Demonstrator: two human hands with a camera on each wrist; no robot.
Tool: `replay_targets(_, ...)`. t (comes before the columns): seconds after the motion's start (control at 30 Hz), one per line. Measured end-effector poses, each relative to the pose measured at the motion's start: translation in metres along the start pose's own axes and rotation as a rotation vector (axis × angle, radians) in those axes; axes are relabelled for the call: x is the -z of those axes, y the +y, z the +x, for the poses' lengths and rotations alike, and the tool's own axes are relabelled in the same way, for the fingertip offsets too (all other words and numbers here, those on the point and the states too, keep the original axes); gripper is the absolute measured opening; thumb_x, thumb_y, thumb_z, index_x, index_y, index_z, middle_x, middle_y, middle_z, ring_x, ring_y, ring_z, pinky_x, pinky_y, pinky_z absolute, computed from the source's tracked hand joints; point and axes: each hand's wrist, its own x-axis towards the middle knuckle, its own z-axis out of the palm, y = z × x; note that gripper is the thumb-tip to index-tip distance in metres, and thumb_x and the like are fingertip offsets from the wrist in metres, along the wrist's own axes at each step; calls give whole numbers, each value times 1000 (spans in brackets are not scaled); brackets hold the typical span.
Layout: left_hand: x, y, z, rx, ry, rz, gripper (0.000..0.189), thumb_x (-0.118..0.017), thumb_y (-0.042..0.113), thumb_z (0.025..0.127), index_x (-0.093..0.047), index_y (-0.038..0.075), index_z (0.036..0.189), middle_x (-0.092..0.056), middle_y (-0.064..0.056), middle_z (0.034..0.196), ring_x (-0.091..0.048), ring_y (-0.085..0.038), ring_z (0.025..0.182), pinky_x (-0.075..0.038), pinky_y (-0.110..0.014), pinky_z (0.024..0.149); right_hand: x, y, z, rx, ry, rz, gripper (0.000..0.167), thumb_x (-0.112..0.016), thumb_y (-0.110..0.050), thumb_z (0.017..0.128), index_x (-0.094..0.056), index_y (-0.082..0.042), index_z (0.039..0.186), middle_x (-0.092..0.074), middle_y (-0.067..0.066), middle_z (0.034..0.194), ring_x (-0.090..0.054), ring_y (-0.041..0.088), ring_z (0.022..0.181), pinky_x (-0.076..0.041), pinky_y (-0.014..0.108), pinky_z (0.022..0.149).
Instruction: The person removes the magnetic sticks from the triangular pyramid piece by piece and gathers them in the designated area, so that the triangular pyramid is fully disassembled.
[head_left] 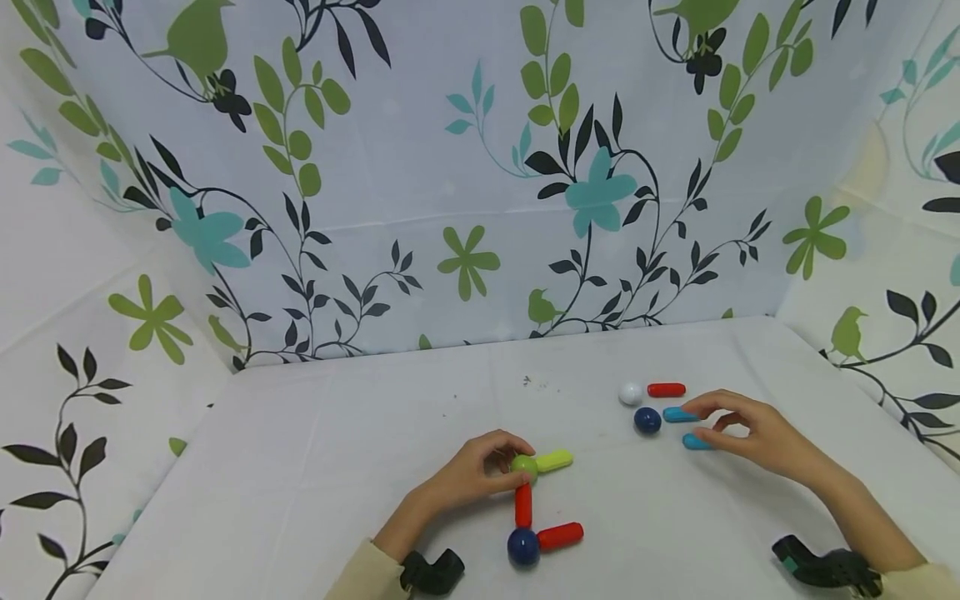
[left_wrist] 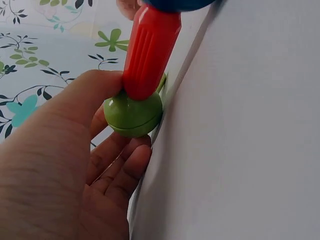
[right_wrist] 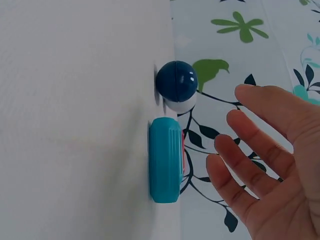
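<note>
My left hand [head_left: 483,465] grips a green ball [left_wrist: 133,114] between thumb and fingers. Joined to that ball are a yellow-green rod [head_left: 554,461] and a red rod [left_wrist: 152,52]. At the red rod's other end is a dark blue ball [head_left: 523,547], from which a second red rod [head_left: 561,536] sticks out. Over two light blue rods [head_left: 678,414] my right hand [head_left: 757,429] hovers with thumb and fingers spread. In the right wrist view its fingers are apart from a light blue rod [right_wrist: 165,160] lying on the table.
Beyond the light blue rods lie another dark blue ball [head_left: 647,420], a white ball [head_left: 631,393] and a loose red rod [head_left: 667,389]. The white table [head_left: 337,467] ends at a patterned cloth backdrop [head_left: 405,208].
</note>
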Motion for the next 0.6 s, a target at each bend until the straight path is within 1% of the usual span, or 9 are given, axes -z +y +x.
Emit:
replay_targets(0.1,-1,3,0,10,2,-7,31,-70,15,91,-62,3,119,-64,-9,113,-56,-14,94,-52,-27,84,-6,-6,6,49,-3,28,36,-72,12,79,-65,0,111,-67,-4,106,-59,1,96,-50,14,77)
replay_targets(0.17,-3,4,-1,19,14,4,31,-70,13,91,-62,2,119,-63,-10,113,-56,-16,94,-52,-28,84,-12,-10,9,67,-17,53,36,-72,12,79,-65,-2,111,-67,-3,105,-59,2,96,-51,14,76)
replay_targets(0.23,-3,5,-1,30,30,25,31,-70,11,90,-63,1,118,-61,-12,113,-56,-18,94,-53,-29,81,-19,-13,12,83,-46,83,36,-72,11,79,-65,-3,112,-66,-1,105,-59,5,95,-52,16,76)
replay_targets(0.37,-5,4,0,35,51,60,28,-70,7,89,-65,0,115,-57,-15,110,-55,-23,92,-52,-24,74,-34,-19,15,76,-115,156,31,-71,7,83,-65,-3,112,-66,3,105,-59,8,92,-53,18,75)
replay_targets(0.47,-5,5,0,26,52,63,28,-71,7,88,-66,1,115,-58,-13,106,-55,-22,89,-50,-21,72,-45,-23,20,83,-174,191,27,-71,3,85,-65,-2,112,-66,5,102,-59,8,90,-54,20,74)
replay_targets(0.6,-3,6,-1,3,46,57,28,-71,12,89,-66,5,116,-60,-8,104,-55,-19,89,-51,-20,73,-57,-28,26,111,-234,215,25,-70,-2,88,-65,-4,112,-66,7,100,-59,8,89,-54,21,74)
